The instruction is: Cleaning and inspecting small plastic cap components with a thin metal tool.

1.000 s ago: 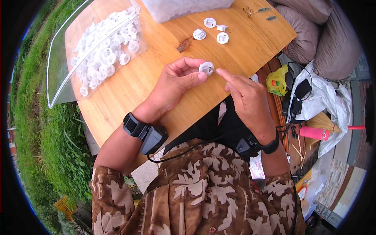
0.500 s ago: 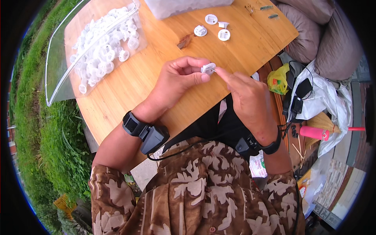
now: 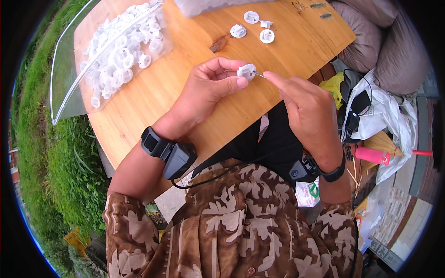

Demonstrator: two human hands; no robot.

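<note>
Over the wooden table (image 3: 194, 41), my left hand (image 3: 204, 88) pinches a small round white plastic part (image 3: 246, 71) between thumb and fingers. Its face is tilted toward my right hand (image 3: 308, 104). That hand is closed on a thin metal rod (image 3: 260, 74), like a small screwdriver shaft, whose tip reaches the part's face. My right fingers hide the rod's other end, so its kind is unclear. Beyond my hands lie similar white discs: one at the back (image 3: 251, 17), another at left (image 3: 238, 31), and a third (image 3: 267, 36) beside a small white piece (image 3: 266, 24).
At left, a clear plastic container (image 3: 69, 74) lies by a heap of white plastic rings (image 3: 123, 58). A translucent bin (image 3: 208, 5) stands at the table's far edge. Small green parts (image 3: 326, 15) with wires sit at the far right corner. Grey-brown sacks (image 3: 401, 46) bulge beyond it.
My right hand has drawn back to the right, so more of the rod shows. The white part has risen slightly in view and turned its face more toward me.
</note>
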